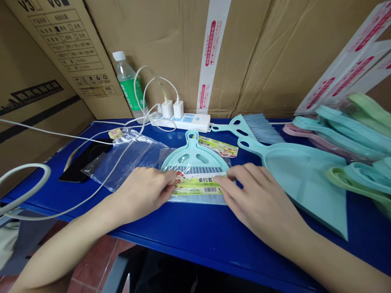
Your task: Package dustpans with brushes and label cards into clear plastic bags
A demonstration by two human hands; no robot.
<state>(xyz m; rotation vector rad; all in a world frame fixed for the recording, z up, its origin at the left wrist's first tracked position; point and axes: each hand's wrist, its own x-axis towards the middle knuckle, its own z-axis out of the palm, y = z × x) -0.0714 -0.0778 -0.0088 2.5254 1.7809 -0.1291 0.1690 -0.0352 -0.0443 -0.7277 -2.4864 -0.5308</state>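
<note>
A small teal dustpan-and-brush set point(195, 158) lies in a clear bag on the blue table point(195, 232), with a green and yellow printed label card point(198, 184) across its near end. My left hand point(146, 191) pinches the left end of that card with fingers closed. My right hand point(256, 199) presses on the card's right end, fingers curled together on it.
A loose teal dustpan point(302, 179) and brush point(253, 127) lie right of the bag. Stacked teal, pink and green dustpans point(345, 134) fill the far right. Empty clear bags point(125, 156), a phone point(82, 162), power strip with chargers point(183, 120), cables, a water bottle point(130, 87) and cardboard boxes stand behind.
</note>
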